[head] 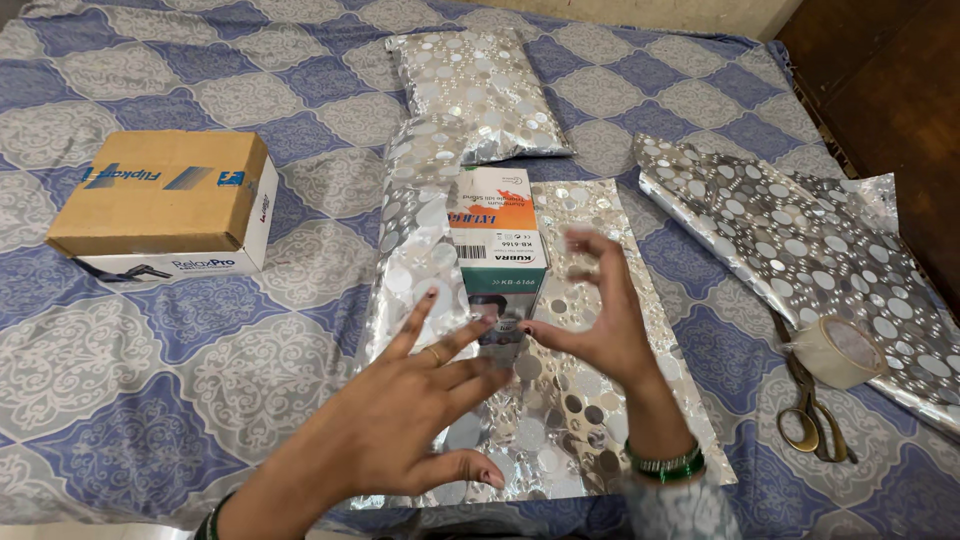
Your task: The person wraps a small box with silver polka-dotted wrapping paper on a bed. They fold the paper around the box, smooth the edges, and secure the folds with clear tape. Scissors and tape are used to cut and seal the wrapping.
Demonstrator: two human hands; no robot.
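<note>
A small printed box, white, orange and green, lies on a sheet of silver dotted wrapping paper spread over the bed. My left hand is spread flat over the paper just below and left of the box, fingers apart, holding nothing. My right hand hovers just right of the box with curled, parted fingers, blurred from motion, thumb near the box's near end. The sheet's left edge stands curled up beside the box.
A cardboard box on a white printed box sits at the left. A silver-wrapped parcel lies behind. More silver paper, a tape roll and scissors lie at the right on the patterned bedsheet.
</note>
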